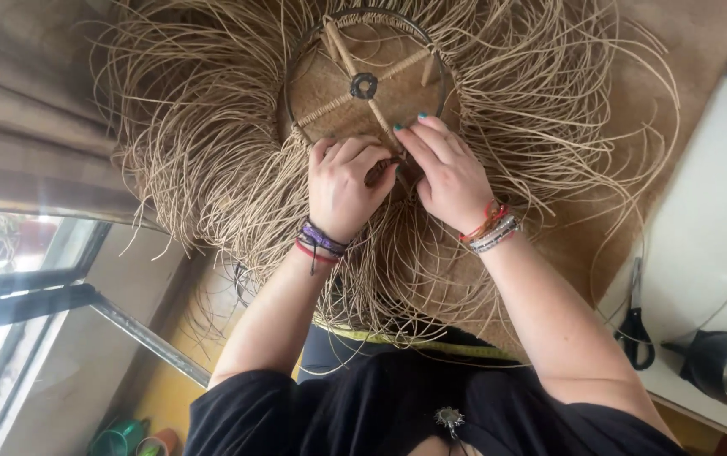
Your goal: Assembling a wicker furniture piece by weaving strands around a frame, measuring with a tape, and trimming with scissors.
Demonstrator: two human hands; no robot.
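At six o'clock on the round wire frame with wrapped straw spokes (363, 84), the left hand (340, 181) and right hand (448, 173) pinched tan straw strands (211, 152) with curled fingers; a slipped grip could probably loosen the weave near the black-handled scissors (634, 325) on the white bench (701, 236).

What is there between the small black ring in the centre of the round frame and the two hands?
In the head view, a wrapped spoke runs from the black ring down to the left hand and right hand. Woven matting shows beside it.
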